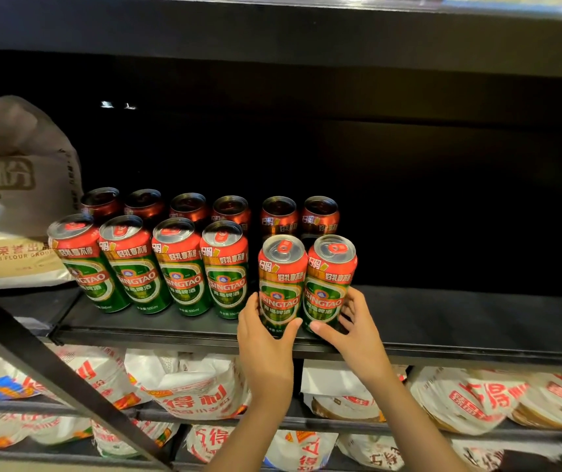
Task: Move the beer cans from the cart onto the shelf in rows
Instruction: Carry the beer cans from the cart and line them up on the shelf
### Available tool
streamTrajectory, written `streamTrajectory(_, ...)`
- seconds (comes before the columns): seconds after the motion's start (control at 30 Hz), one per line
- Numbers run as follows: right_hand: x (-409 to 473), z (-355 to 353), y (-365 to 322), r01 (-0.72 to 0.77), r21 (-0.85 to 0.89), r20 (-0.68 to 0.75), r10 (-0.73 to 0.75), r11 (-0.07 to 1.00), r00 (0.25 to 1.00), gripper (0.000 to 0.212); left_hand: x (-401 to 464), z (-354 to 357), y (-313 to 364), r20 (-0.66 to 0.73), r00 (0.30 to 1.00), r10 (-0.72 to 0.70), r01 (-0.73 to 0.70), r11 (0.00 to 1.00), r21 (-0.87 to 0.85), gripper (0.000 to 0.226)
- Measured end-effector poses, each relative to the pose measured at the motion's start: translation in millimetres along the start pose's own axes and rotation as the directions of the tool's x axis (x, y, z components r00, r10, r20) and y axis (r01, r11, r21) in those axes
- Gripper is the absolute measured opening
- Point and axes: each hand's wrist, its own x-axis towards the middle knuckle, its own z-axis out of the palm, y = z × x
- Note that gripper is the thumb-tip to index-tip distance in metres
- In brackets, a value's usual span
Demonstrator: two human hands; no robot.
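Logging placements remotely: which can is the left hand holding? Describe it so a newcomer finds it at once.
On the black shelf above the flour bags, find the front row of green-and-red beer cans. Two cans stand apart at its right end, nearer the shelf's edge; the left hand's can is the left of that pair, with the left hand wrapped round its base, beside the can in the right hand's grip.

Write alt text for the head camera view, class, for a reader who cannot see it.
A person's left hand and right hand each grip a green-and-red beer can, the left can and the right can, at the front of a dark shelf. Ten more cans stand behind and to the left in two rows.
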Motion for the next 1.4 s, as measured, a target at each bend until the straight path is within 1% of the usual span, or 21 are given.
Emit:
streamTrajectory(0.1, 1, 2, 2, 0.011, 0.006, -0.065, -0.010, 1.000, 0.998, 0.064, -1, -4, -6, 0.058, 0.998, 0.037, -0.037, 0.999, -0.003, 0.074)
streamTrajectory(0.17, 1, 2, 4, 0.001, 0.005, -0.053, -0.001, 1.000, 0.999, 0.064, 0, -8, -11, 0.098, 0.994, 0.050, -0.049, 0.999, -0.019, 0.072)
streamTrajectory(0.23, 0, 0, 5, -0.004, 0.002, -0.035, 0.004, 1.000, 0.999, 0.065, 2, -10, -14, 0.105, 0.994, 0.028, -0.023, 0.999, -0.047, 0.071)
streamTrajectory(0.33, -1, 0, 3, -0.003, 0.004, -0.008, 0.003, 1.000, 1.000, 0.064, 3, -7, -10, 0.052, 0.998, -0.033, 0.040, 0.992, -0.120, 0.068)
streamTrajectory(0.47, -3, 3, 2, -0.013, 0.025, -0.023, 0.014, 1.000, 1.000, 0.064, 1, -2, -3, -0.012, 0.998, -0.054, 0.052, 0.989, -0.141, 0.063)
streamTrajectory(0.53, -6, 5, 4, 0.000, -0.016, -0.021, -0.001, 1.000, 1.000, 0.063, 0, -1, -2, -0.032, 0.998, -0.053, 0.048, 0.990, -0.131, 0.063)
streamTrajectory(0.63, -7, 9, 8, 0.042, -0.116, -0.091, -0.053, 0.992, 0.994, 0.066, -1, 0, -2, -0.051, 0.998, -0.039, 0.033, 0.993, -0.115, 0.063)
streamTrajectory(0.7, -6, 11, 8, 0.048, -0.120, -0.111, -0.062, 0.992, 0.992, 0.068, -2, 1, -1, -0.069, 0.997, -0.041, 0.032, 0.992, -0.126, 0.064)
streamTrajectory(0.8, -3, 13, 7, 0.054, -0.112, -0.101, -0.066, 0.992, 0.993, 0.068, 0, 3, 1, -0.107, 0.991, -0.080, 0.063, 0.986, -0.153, 0.063)
streamTrajectory(0.97, 2, 19, 6, 0.061, -0.146, -0.107, -0.077, 0.987, 0.991, 0.069, 2, 5, -1, -0.132, 0.990, -0.054, 0.038, 0.992, -0.122, 0.054)
streamTrajectory(1.17, 5, 26, 9, 0.049, -0.140, -0.153, -0.070, 0.989, 0.986, 0.069, 7, 5, 1, -0.144, 0.988, -0.057, 0.047, 0.996, -0.077, 0.054)
streamTrajectory(1.3, 8, 29, 8, 0.048, -0.101, -0.168, -0.065, 0.994, 0.984, 0.065, 9, 7, 2, -0.158, 0.984, -0.083, 0.076, 0.996, -0.051, 0.055)
streamTrajectory(1.4, 9, 30, 9, 0.048, -0.092, -0.168, -0.063, 0.995, 0.984, 0.064, 9, 7, 0, -0.159, 0.986, -0.049, 0.051, 0.999, 0.006, 0.052)
